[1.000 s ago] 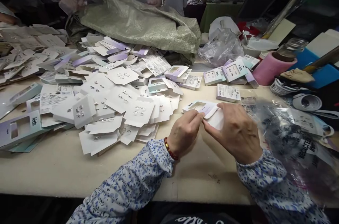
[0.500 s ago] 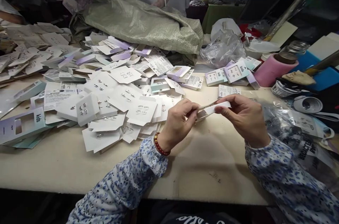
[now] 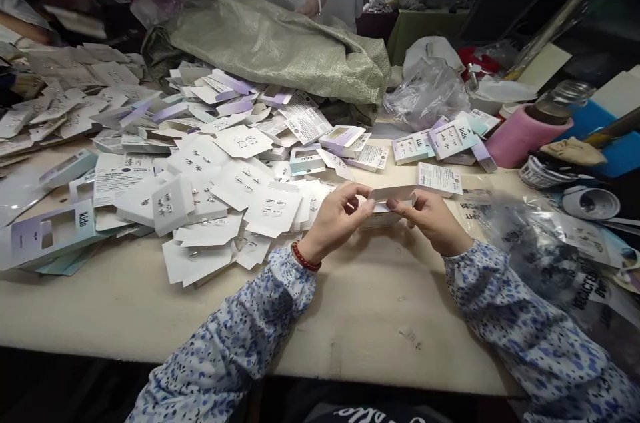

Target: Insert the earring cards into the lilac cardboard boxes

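- Both hands have drawn closer together since half a second ago, and the small box they share now sits lower, nearer the heap of cards, with its long white side turned up.
- The left hand (image 3: 336, 218) is closed on the left end of the small white box (image 3: 395, 195), thumb and fingertips pinching it; a red bead bracelet (image 3: 304, 258) circles that wrist.
- The right hand (image 3: 430, 220) grips the right end of the same box, fingers curled under it.
- The box is held just above the beige table (image 3: 150, 316), between the two hands, in front of the person.
- A heap of white cards (image 3: 220, 196) with small metal studs lies just left of the hands; flat lilac "kids" sleeves (image 3: 53, 233) lie at its left edge.
- A green woven sack (image 3: 280, 43) lies behind the heap, with another person's hand (image 3: 307, 6) resting on it.
- Packed boxes (image 3: 440, 140) sit beyond the hands, near a pink roll (image 3: 520, 136); a clear plastic bag (image 3: 550, 250) lies to the right.
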Tool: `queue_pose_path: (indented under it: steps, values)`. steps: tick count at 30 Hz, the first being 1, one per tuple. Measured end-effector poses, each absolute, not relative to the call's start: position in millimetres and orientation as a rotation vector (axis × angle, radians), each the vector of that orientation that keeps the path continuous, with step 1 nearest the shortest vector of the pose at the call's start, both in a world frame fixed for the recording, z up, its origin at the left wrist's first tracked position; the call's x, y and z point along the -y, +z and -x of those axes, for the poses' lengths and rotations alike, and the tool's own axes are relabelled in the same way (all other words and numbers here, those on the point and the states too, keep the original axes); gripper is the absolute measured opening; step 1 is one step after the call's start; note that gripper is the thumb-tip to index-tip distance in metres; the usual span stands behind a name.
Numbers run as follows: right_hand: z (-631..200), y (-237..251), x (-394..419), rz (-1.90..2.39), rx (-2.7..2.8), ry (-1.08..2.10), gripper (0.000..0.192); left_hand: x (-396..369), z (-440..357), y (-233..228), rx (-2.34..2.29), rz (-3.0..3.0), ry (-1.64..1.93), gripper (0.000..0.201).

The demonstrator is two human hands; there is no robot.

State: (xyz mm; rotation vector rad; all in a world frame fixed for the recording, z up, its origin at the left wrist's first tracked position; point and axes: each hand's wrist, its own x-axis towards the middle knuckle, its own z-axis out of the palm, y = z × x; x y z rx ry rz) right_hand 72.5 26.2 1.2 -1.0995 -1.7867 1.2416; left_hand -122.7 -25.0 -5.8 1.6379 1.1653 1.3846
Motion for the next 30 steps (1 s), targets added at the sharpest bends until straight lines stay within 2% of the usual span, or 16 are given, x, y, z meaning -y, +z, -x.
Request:
queue_pose_path:
  steps: [7, 12, 15, 18, 24, 27, 30]
  values:
    - [-68.5, 3.4, -25.0, 1.025, 1.547, 1.619, 0.042, 30.1, 106.5, -10.0, -1.106, -1.131, 1.376, 0.015]
    - [-75.6, -0.5, -20.7, 0.998, 1.464, 1.752, 0.040, 33.9, 103.9, -10.8, -1.100, -1.109, 1.412, 0.017]
    - [-69.5, -9.2, -16.7, 1.014, 1.469, 1.573, 0.038, 30.4, 100.0, -21.0, -1.187, -1.143, 1.602, 0.022]
    - [-59.7, -21.9, -10.9, 1.058, 1.455, 1.183, 0.036, 26.3, 97.4, -29.3, -1.347, -1.263, 1.816, 0.025]
    - [-54.4, -39.6, -7.4, 1.011, 1.582, 0.558, 0.014, 22.7, 105.7, -32.5, -1.451, -1.669, 1.920, 0.014]
    - [-56.9, -39.2, -12.3, 0.926, 1.695, 0.419, 0.012, 22.5, 110.5, -34.7, -1.432, -1.886, 1.958, 0.014]
    - [-59.8, -39.7, -16.8, 0.856, 1.788, 0.463, 0.014, 24.6, 111.4, -36.9, -1.488, -1.993, 1.937, 0.023]
